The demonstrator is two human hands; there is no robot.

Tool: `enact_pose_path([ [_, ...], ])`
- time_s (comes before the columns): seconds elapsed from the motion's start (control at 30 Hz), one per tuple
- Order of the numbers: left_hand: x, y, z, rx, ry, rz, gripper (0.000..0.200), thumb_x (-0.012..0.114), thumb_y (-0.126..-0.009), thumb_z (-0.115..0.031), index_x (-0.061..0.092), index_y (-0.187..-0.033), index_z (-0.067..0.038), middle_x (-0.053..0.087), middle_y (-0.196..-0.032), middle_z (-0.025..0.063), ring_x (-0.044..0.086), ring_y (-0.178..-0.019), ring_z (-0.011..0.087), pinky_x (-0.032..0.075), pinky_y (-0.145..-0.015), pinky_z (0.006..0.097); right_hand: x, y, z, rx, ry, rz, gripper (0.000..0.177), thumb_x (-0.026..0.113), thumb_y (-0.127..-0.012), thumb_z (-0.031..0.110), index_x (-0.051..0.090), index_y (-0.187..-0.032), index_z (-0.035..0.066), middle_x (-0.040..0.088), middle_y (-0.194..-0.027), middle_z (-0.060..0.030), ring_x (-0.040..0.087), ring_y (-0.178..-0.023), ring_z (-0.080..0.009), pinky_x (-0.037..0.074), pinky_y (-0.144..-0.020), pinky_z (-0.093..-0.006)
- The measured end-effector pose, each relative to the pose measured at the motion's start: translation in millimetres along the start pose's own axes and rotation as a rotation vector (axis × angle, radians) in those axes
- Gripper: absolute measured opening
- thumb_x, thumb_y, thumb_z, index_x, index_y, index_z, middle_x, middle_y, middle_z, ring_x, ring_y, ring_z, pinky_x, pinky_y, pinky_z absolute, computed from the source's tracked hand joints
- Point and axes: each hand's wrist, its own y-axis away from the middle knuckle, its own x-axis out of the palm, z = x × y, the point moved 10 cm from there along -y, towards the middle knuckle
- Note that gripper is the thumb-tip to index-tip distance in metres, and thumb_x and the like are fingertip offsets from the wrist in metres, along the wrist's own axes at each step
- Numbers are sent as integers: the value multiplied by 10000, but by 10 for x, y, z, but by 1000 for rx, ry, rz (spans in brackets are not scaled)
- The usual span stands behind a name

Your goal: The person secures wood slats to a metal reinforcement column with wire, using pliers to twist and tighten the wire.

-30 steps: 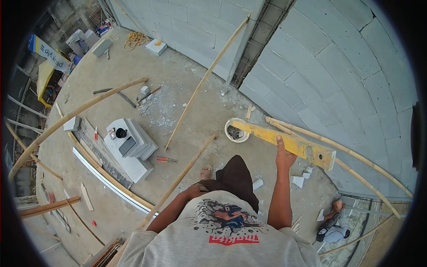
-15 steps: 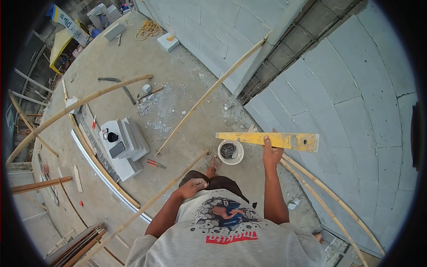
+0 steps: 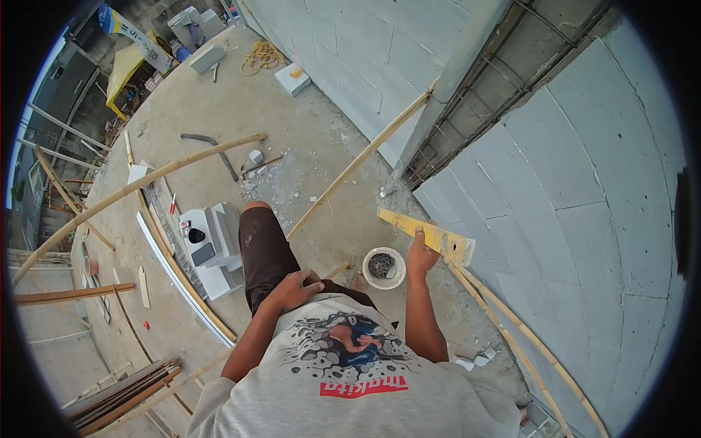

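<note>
Your left grip [image 3: 294,287] lay loosely spread on your raised thigh [image 3: 263,248]. Right of it, a small bucket [image 3: 383,267] sat on the concrete floor [image 3: 321,157]. Your right grip [image 3: 421,257] was closed around the yellow level [image 3: 427,233], which was held tilted just beside the block wall [image 3: 555,182].

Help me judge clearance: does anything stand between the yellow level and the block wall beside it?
Nothing visible does. The right hand holds the level with its far end close to the wall; bamboo poles lean along the wall just below that end.
</note>
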Motion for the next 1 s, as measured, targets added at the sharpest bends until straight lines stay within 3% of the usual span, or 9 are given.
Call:
enact_pose_path([
  [0.3,-957,-1057,520,21,-242,265,344,678,-858,-297,645,-1018,6,686,-948,157,664,-889,265,495,-793,344,751,-270,-678,240,-277,-304,414,666,-859,86,562,-1243,-29,593,-1247,-133,566,-1130,-227,397,-1005,-334],
  [0.47,-1980,-2259,1252,-67,-121,530,365,678,-867,-240,615,-1116,19,682,-1013,143,645,-974,207,490,-854,328,893,-138,-464,261,-244,-471,387,660,-860,42,572,-1232,-18,614,-1146,-94,596,-996,-156,488,-866,-291],
  [0.57,-3066,-3220,1545,43,-378,456,362,668,-850,-257,622,-1051,40,676,-1000,208,655,-994,301,496,-853,357,845,130,198,405,-151,-599,408,673,-858,88,571,-1243,-3,620,-1117,-86,605,-972,-163,524,-808,-317],
  [0.63,-3799,-3722,1424,176,-409,332,350,668,-845,-247,622,-1026,48,675,-978,203,659,-944,299,507,-796,365,765,175,700,401,-78,-648,420,682,-854,112,572,-1244,2,620,-1117,-90,612,-981,-179,537,-791,-327],
  [0.7,-4366,-4212,1393,178,-316,254,268,635,-876,-238,623,-1009,-6,678,-947,113,655,-854,204,513,-755,331,756,149,1126,397,-36,-689,432,691,-850,137,574,-1246,7,620,-1117,-95,619,-990,-196,550,-774,-337],
  [0.73,-4460,-4352,1328,208,-328,289,268,635,-876,-238,623,-1009,-6,678,-947,113,655,-854,204,513,-755,331,779,129,1321,379,-52,-693,421,700,-842,131,587,-1228,7,632,-1063,-77,617,-930,-160,527,-715,-290],
  [0.8,-4822,-4615,1490,-58,87,135,208,608,-904,-259,627,-995,-73,667,-942,60,638,-811,156,488,-677,286,807,178,1489,372,-60,-716,410,709,-833,125,599,-1210,6,644,-1009,-59,614,-870,-124,504,-656,-243],
  [0.87,-4759,-4754,1580,-92,159,162,195,598,-913,-271,621,-995,-95,658,-937,37,631,-806,142,473,-659,270,874,104,1514,389,-12,-647,461,697,-845,159,563,-1260,9,618,-1142,-116,631,-1014,-228,563,-787,-353],
  [1.0,-4415,-4507,1899,-279,194,316,221,608,-907,-250,604,-1005,-53,622,-869,18,599,-748,110,457,-605,251,988,-51,1347,371,-34,-612,460,700,-843,158,564,-1257,10,617,-1146,-116,631,-1013,-228,562,-803,-350],
])
